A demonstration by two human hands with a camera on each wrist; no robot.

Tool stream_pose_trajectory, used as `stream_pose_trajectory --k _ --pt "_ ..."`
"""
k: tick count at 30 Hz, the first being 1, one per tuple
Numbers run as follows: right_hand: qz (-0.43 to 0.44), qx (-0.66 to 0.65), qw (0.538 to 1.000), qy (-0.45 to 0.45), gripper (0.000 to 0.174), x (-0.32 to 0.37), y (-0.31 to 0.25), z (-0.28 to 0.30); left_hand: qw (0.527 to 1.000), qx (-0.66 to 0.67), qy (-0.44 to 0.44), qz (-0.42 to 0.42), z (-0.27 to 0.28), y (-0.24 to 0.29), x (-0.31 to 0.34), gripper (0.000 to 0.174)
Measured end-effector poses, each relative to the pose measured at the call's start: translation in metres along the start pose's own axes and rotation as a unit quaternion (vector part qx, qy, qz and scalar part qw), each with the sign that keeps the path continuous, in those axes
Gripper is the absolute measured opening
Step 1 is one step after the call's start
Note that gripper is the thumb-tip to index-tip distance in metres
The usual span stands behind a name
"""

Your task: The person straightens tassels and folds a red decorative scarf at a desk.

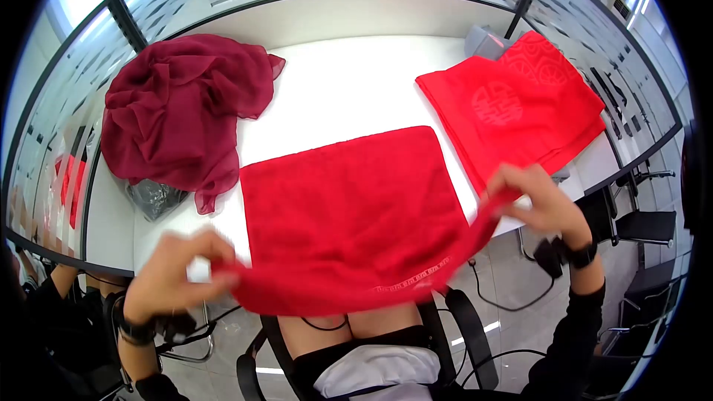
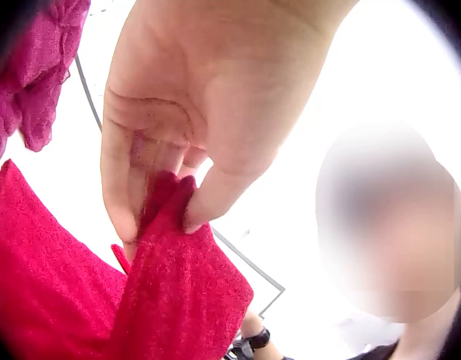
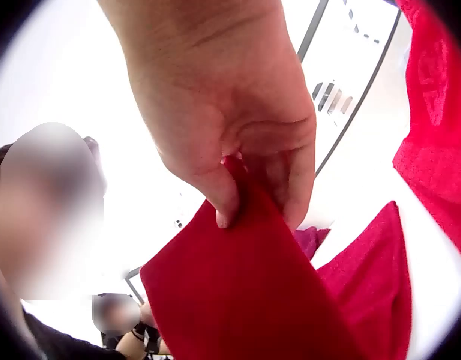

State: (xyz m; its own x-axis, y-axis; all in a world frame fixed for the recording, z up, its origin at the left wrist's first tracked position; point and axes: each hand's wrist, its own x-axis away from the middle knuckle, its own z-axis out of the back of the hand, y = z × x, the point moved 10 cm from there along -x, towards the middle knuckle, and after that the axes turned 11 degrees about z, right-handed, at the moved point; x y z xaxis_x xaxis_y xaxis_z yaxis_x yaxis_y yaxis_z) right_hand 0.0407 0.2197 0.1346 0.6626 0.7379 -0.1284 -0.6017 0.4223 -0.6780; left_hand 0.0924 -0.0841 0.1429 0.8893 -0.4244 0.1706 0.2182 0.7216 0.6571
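Note:
A red towel [image 1: 349,200] lies on the white table in front of me, its near edge lifted over my lap. A patterned band [image 1: 412,278] runs along that raised part. My left hand [image 1: 174,271] pinches the near left corner between thumb and fingers; in the left wrist view the cloth [image 2: 178,292] bunches at the fingertips. At the opposite corner, my right hand [image 1: 546,204] pinches the towel too, and the fabric [image 3: 223,285] hangs from its thumb and fingers. Between both hands the edge sags. The far part stays spread flat on the tabletop.
Crumpled maroon sheer fabric [image 1: 182,111] sits at the left, above a dark plastic bag [image 1: 156,199]. A folded red cloth with a round emblem [image 1: 512,104] lies at the right, near a grey box [image 1: 486,42]. A low partition [image 1: 342,15] borders the table [image 1: 334,67].

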Motion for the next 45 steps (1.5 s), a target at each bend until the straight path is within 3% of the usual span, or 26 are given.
stream_pose_trajectory --k 2,4,6,7,10,11,14,18,21,25,27,28,30,32,34,36,37,39,40,41,44,45 --pt "-0.042 0.000 0.999 0.007 0.017 -0.027 0.037 0.012 0.992 0.077 0.062 0.081 0.017 -0.037 -0.035 0.017" --pt "-0.009 0.097 0.995 -0.012 0.016 -0.057 0.063 0.012 0.984 0.041 0.069 0.158 0.017 -0.072 -0.067 0.018" --pt "-0.001 0.126 0.992 -0.031 0.019 -0.082 0.098 0.003 0.987 0.108 0.083 0.086 0.011 -0.096 -0.094 0.015" --pt "0.004 0.139 0.989 -0.040 0.020 -0.092 0.108 -0.002 0.993 0.003 0.100 0.064 0.013 -0.099 -0.101 0.013" --pt "-0.018 0.179 0.979 -0.094 0.022 -0.107 0.130 -0.016 0.987 -0.017 0.093 0.128 0.005 -0.130 -0.115 0.015" --pt "0.032 0.212 0.974 -0.067 0.023 -0.110 0.128 -0.015 0.987 -0.055 0.123 0.082 0.008 -0.124 -0.114 0.015" --pt "-0.038 0.150 0.986 -0.069 0.024 -0.111 0.133 -0.012 0.980 0.013 0.074 0.186 0.005 -0.143 -0.115 0.014" --pt "-0.066 0.100 0.992 -0.044 0.022 -0.109 0.144 -0.013 0.967 0.122 0.046 0.220 0.004 -0.150 -0.112 0.011" --pt "-0.098 0.032 0.995 -0.021 0.021 -0.108 0.144 -0.003 0.964 0.163 0.060 0.200 0.010 -0.153 -0.109 0.013" --pt "-0.051 -0.085 0.994 0.048 0.021 -0.112 0.140 0.017 0.964 0.173 0.078 0.188 0.021 -0.146 -0.103 0.012" --pt "0.012 0.094 0.995 0.042 0.020 -0.125 0.132 0.018 0.974 0.141 0.102 0.149 0.021 -0.142 -0.106 0.012" --pt "0.043 0.184 0.981 0.039 0.020 -0.128 0.130 0.013 0.977 0.076 0.103 0.172 0.019 -0.142 -0.107 0.013" --pt "0.017 0.367 0.924 0.111 0.020 -0.122 0.131 0.020 0.969 -0.054 0.106 0.216 0.015 -0.139 -0.111 0.014" --pt "0.003 0.488 0.857 0.166 0.020 -0.119 0.110 0.031 0.967 0.013 0.137 0.216 0.013 -0.153 -0.109 0.016" --pt "-0.017 0.372 0.920 0.121 0.018 -0.115 0.086 0.026 0.956 0.066 0.131 0.255 0.010 -0.156 -0.105 0.017" --pt "-0.021 0.275 0.960 0.051 0.017 -0.107 0.063 0.006 0.965 0.018 0.150 0.215 0.011 -0.153 -0.103 0.017" --pt "0.031 0.233 0.972 0.014 0.017 -0.103 0.041 -0.010 0.968 -0.007 0.160 0.194 0.011 -0.150 -0.103 0.017" --pt "0.117 0.169 0.978 -0.036 0.016 -0.088 0.010 -0.044 0.961 -0.108 0.251 -0.045 0.018 -0.095 -0.100 0.016" --pt "0.149 0.148 0.976 -0.050 0.017 -0.079 -0.001 -0.059 0.962 -0.099 0.241 -0.076 0.016 -0.088 -0.098 0.015" --pt "0.129 0.178 0.972 -0.083 0.021 -0.071 -0.002 -0.072 0.963 -0.090 0.230 -0.107 0.014 -0.080 -0.095 0.015" --pt "0.118 0.257 0.954 -0.103 0.038 -0.057 -0.006 -0.085 0.992 -0.009 0.126 0.014 0.005 -0.101 -0.102 0.016" --pt "0.105 0.267 0.952 -0.103 0.041 -0.054 -0.001 -0.084 0.987 -0.003 0.159 -0.028 0.008 -0.097 -0.099 0.017"
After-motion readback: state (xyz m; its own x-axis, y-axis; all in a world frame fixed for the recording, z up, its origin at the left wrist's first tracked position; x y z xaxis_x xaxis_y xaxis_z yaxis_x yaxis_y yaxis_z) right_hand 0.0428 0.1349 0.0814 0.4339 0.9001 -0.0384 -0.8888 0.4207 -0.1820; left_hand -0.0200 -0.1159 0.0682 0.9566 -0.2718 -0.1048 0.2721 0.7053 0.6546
